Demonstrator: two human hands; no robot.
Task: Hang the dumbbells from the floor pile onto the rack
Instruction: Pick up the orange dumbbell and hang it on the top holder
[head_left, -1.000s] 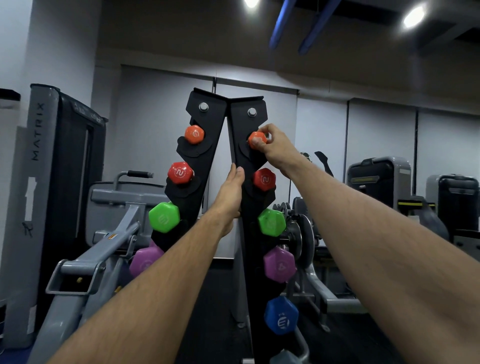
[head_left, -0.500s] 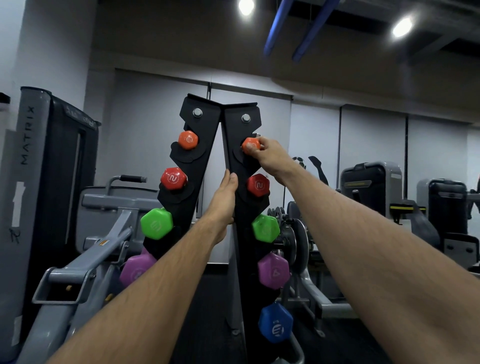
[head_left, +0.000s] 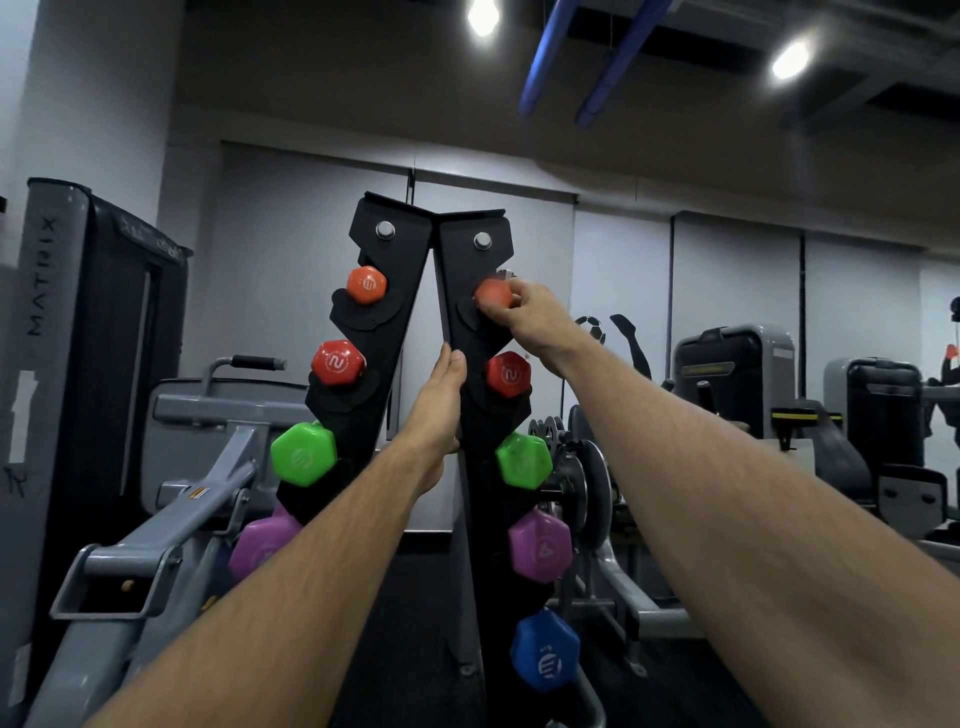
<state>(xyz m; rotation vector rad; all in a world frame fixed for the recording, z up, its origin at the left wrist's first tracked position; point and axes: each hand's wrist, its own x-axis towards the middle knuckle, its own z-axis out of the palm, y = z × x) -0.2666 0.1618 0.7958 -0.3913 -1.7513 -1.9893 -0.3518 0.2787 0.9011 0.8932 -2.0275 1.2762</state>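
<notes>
The black rack (head_left: 457, 426), two flat notched metal plates leaning together at a bolted peak, is the landmark, and both bare forearms reach up to it from below. The left hand (head_left: 434, 410) lies flat with straight, released fingers (head_left: 451, 366) against the inner edge of the rack's right plate, level with the red pair. The right hand (head_left: 532, 317) is raised higher, its fingers curled round the orange dumbbell (head_left: 493, 294) at the right plate's top notch, against the plate. Smooth, matt hexagonal heads fill the notches below: red dumbbell (head_left: 508, 374), green dumbbell (head_left: 523, 460), purple dumbbell (head_left: 540, 546) and blue dumbbell (head_left: 544, 650), with matching colours on the left plate. Left of the rack stands a grey machine (head_left: 57, 332). Since half a second ago both hands have held the same places; only the view has shifted slightly
</notes>
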